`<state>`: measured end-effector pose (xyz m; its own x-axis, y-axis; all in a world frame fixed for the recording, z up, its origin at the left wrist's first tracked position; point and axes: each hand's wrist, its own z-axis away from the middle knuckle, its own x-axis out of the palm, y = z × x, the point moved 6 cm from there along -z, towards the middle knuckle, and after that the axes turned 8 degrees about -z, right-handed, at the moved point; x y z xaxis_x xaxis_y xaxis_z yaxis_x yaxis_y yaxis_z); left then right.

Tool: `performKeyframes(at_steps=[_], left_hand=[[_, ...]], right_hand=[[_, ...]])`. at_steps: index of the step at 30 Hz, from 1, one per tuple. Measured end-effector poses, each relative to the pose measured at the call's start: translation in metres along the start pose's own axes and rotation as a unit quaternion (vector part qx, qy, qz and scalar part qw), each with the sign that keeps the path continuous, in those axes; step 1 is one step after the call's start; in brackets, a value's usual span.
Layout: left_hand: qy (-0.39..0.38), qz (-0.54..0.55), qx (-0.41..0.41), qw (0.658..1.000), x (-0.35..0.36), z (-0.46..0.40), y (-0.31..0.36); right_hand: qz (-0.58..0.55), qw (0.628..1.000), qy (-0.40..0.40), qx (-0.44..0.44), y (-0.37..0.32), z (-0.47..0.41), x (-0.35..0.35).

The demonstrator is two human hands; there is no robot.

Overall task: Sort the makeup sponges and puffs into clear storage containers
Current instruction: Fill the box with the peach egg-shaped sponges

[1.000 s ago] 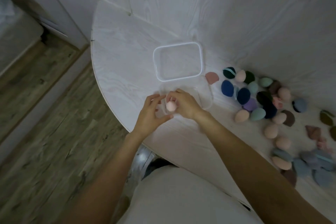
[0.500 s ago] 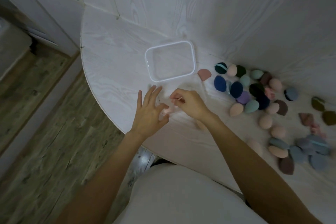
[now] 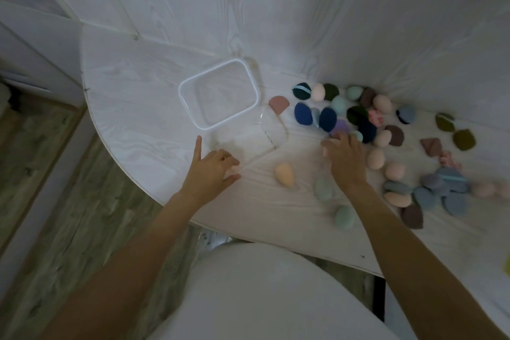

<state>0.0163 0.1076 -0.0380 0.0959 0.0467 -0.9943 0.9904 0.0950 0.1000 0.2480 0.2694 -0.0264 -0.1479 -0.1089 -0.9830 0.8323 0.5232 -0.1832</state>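
Head view: the sponges [image 3: 339, 116] and puffs are heaped on the white table [image 3: 132, 107], to the right of the clear container [image 3: 248, 136] and its white-rimmed lid [image 3: 219, 94]. They look soft and light, so they can be squeezed and should be picked up gently around the middle. The container looks light and slippery. The left hand [image 3: 211, 171] is rested on the container's near edge, fingers loosely spread. The right hand [image 3: 346, 156] is laid flat at the heap's edge, nothing pinched.

Right hand [image 3: 346, 159] fingertips blurred; grip unclear.
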Motion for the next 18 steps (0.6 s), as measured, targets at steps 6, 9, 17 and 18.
performKeyframes(at_steps=[6, 9, 17, 18], left_hand=[[0.018, -0.012, 0.002, 1.000, 0.000, 0.003, -0.001], [0.031, 0.004, -0.026, 0.999, 0.001, 0.010, -0.006], [0.021, -0.015, -0.053, 0.998, 0.005, 0.009, -0.003], [0.019, -0.016, -0.051, 0.998, 0.005, 0.008, -0.002]], right_hand=[[-0.170, 0.983, 0.071, -0.023, -0.032, 0.005, -0.016], [-0.293, 0.952, 0.030, -0.079, -0.089, -0.002, -0.020], [-0.156, 0.962, -0.201, -0.095, -0.165, -0.033, 0.037], [-0.158, 0.960, -0.215, -0.082, -0.167, -0.034, 0.041]])
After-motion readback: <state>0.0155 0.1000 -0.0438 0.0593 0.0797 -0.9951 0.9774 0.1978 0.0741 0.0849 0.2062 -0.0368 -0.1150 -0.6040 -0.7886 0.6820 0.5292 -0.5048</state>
